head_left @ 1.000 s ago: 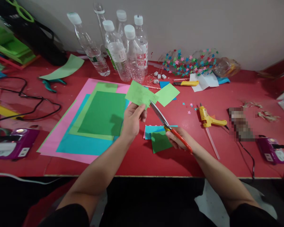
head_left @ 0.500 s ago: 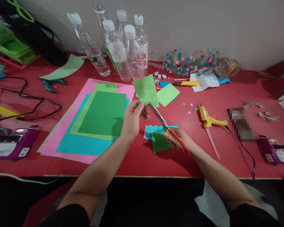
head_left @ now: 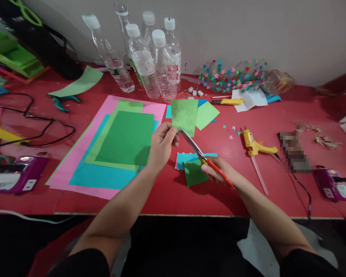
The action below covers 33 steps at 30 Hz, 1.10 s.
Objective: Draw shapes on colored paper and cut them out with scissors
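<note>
Pinched at its lower left corner by my left hand [head_left: 164, 140] is a light green paper piece [head_left: 185, 114] with several pencilled stars on it. My right hand [head_left: 216, 171] grips scissors [head_left: 196, 148] with red handles. Their blade tips lie at the paper's lower left edge, close to my left fingertips; whether they are cutting cannot be made out. Below the blades, a small dark green paper [head_left: 194, 175] lies over blue strips [head_left: 187, 161] on the table. Behind the held piece sits another light green paper [head_left: 207, 116].
Large coloured sheets [head_left: 123, 138] lie stacked at left. Several plastic bottles [head_left: 144, 65] stand by the wall. Rightward are a yellow glue gun [head_left: 258, 146], a yellow cutter knife [head_left: 230, 102], a pile of small stars [head_left: 230, 77] and purple power sockets [head_left: 331, 184].
The light green paper has turned and shifted to the right in my left hand, now more upright to view. The scissor tips have moved slightly left and down.
</note>
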Tool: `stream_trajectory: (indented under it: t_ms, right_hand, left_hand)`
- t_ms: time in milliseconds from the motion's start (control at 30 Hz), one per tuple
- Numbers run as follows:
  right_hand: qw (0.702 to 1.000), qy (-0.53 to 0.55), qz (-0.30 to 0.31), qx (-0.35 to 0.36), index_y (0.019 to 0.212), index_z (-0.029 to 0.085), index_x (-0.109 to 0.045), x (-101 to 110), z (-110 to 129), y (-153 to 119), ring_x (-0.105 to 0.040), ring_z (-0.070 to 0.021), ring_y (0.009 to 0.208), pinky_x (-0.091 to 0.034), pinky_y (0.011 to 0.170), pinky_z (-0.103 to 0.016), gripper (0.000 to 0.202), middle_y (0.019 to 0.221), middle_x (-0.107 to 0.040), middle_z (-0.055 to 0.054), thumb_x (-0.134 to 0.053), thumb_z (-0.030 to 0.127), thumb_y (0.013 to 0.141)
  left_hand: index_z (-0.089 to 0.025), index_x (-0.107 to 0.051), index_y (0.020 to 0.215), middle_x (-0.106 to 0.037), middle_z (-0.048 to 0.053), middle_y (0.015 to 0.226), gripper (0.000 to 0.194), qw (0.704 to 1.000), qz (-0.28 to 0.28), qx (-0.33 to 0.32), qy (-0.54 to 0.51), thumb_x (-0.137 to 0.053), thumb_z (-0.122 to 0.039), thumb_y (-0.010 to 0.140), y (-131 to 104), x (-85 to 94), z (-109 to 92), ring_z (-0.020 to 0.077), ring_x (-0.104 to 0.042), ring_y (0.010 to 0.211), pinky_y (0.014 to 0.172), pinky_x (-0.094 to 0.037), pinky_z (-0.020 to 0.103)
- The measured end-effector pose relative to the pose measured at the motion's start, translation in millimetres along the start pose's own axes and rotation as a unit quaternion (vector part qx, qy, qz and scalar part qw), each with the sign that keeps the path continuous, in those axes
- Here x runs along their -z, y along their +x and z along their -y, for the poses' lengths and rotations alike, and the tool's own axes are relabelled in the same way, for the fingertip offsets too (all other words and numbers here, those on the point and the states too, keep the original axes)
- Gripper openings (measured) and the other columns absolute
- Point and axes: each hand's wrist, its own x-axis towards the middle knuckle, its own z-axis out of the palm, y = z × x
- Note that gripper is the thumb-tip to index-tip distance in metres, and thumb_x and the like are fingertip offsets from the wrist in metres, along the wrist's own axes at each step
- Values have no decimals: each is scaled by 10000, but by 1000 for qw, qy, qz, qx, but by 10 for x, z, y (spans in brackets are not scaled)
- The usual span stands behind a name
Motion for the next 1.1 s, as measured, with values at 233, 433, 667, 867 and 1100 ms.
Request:
stream_trajectory:
  t_ms: [233, 433, 667, 867, 1100]
  right_hand:
    - [1000, 7, 2, -2, 682, 193, -429, 12, 28, -8, -383, -55, 412, -271, 396, -190, 496, 483, -445, 65, -545, 655, 822]
    - [999, 21, 5, -25, 680, 198, -432, 15, 20, -22, -382, -57, 385, -274, 378, -193, 495, 458, -429, 72, -535, 659, 825]
    - [999, 32, -3, -44, 708, 194, -441, 6, -66, -22, -390, -57, 370, -273, 369, -187, 483, 452, -437, 73, -493, 649, 859]
    - [999, 23, 9, -21, 720, 191, -443, 19, -46, -32, -394, -58, 400, -288, 387, -188, 465, 484, -434, 70, -488, 627, 876]
    - [999, 19, 21, -18, 720, 191, -457, 40, -13, -52, -398, -64, 410, -287, 389, -193, 473, 492, -429, 63, -463, 636, 883]
  left_hand:
    - [-190, -526, 704, -552, -46, 574, 187, 1000, 1, 2, -9, -544, -259, 876, 4, 5, 26, 51, -497, 457, 435, -394, 161]
    - [-191, -528, 700, -550, -43, 564, 199, 1000, 0, 5, 2, -558, -288, 871, 3, 9, 16, 57, -494, 452, 441, -402, 172]
    - [-189, -521, 697, -549, -43, 563, 200, 1000, 7, 1, -1, -551, -273, 876, 0, 5, 13, 56, -496, 456, 445, -401, 169]
    - [-188, -517, 691, -550, -45, 567, 203, 1000, 10, 20, -18, -548, -273, 873, 0, 0, 24, 54, -499, 459, 452, -402, 169]
    - [-190, -517, 687, -551, -43, 563, 201, 999, 15, 20, -32, -547, -265, 871, 6, 1, 32, 56, -492, 451, 443, -397, 174]
